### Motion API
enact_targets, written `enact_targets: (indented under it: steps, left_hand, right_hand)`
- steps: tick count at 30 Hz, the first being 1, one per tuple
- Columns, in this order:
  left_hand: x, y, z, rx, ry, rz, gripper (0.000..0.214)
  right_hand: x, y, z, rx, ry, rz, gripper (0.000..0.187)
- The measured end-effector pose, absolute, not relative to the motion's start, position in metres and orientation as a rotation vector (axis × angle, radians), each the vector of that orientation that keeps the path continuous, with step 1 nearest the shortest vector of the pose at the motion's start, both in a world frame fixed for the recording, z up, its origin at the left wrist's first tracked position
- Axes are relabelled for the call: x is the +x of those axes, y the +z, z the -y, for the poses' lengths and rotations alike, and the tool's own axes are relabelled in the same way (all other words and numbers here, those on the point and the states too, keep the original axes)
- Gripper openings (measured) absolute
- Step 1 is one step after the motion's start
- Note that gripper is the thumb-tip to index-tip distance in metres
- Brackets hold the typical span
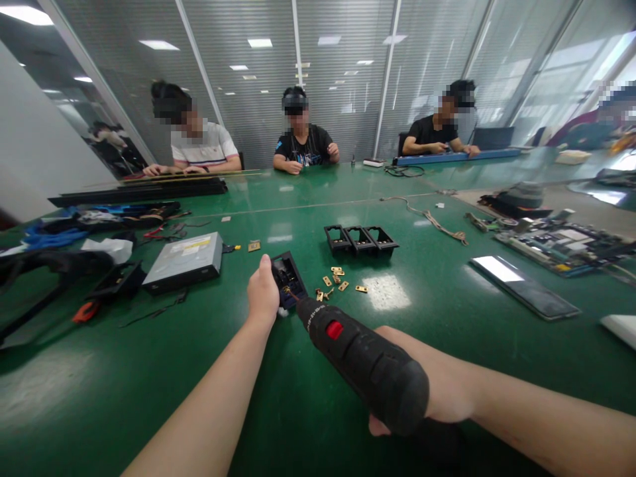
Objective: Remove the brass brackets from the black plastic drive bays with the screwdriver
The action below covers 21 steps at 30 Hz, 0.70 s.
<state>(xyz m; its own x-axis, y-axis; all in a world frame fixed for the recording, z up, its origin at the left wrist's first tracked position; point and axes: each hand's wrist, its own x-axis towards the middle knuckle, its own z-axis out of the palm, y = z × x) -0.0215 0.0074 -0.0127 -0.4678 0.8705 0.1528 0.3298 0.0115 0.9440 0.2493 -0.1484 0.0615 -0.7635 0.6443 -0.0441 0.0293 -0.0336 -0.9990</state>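
My left hand [263,289] is closed around a small black plastic housing [289,275], tilted up off the green table, its hollow side facing me. In my right hand [422,374] is a black cordless screwdriver [365,358] with a red switch on top. Its tip reaches the lower inside of the housing; whether it sits on a screw is too small to tell. Beyond the tip lie several loose brass plates [343,286] in a loose pile. Behind them stands a joined row of three black frames [358,239]. The fingers of my right hand are mostly hidden behind the tool.
To the left are an optical drive [187,262], black parts and cables. A smartphone [524,287] and a circuit board [571,244] lie to the right, with a thin rope [437,224] farther back. Several people sit across the green table [278,424].
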Motion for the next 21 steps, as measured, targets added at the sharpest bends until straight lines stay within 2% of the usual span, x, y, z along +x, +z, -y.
enact_targets:
  steps: [14, 21]
  left_hand:
    - [-0.0211, -0.0119, -0.0085, 1.245, 1.491, -1.797, 0.072]
    - [-0.0200, -0.0109, -0.0067, 1.220, 1.502, -1.774, 0.070]
  right_hand:
    - [0.2495, 0.0546, 0.1465, -0.733, 1.786, 1.864, 0.040]
    - [0.2485, 0.0584, 0.1471, -0.706, 1.826, 1.860, 0.035]
